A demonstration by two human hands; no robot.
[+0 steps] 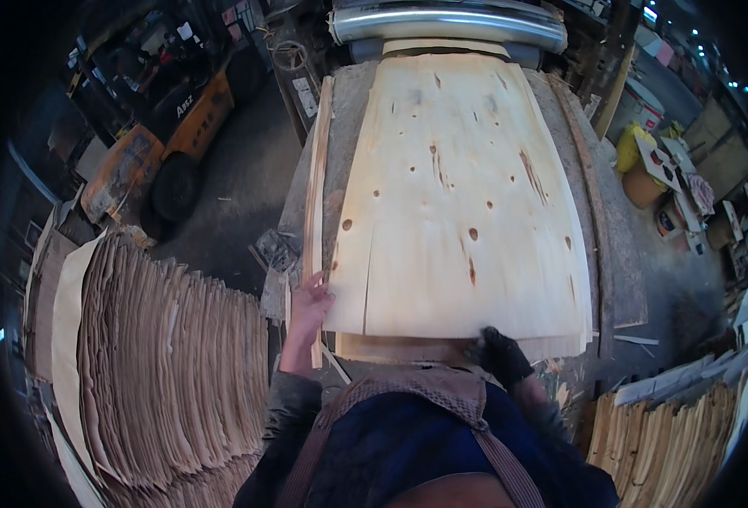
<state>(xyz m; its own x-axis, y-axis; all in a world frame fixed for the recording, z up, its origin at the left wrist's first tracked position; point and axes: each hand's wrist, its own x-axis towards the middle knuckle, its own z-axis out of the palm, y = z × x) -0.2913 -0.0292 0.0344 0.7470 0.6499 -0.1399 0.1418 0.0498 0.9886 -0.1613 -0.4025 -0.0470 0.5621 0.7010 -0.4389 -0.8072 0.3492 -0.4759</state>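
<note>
A large pale wood veneer sheet (450,203) with brown knots and a split near its left side lies in front of me. Beneath its near edge shows another veneer sheet (543,345). My bare left hand (309,306) is at the sheet's near left corner, its fingers apart and touching the edge. At the near edge, right of the middle, my right hand (503,356) wears a dark glove and is closed on the sheet's edge; its fingertips are partly hidden.
A shiny metal roller (450,30) spans the far end. Wooden strips (317,186) run along the left. Stacked brown veneer (171,364) stands at left, more veneer (666,440) at lower right. An orange forklift (158,144) is at far left; a yellow bag (632,146) at right.
</note>
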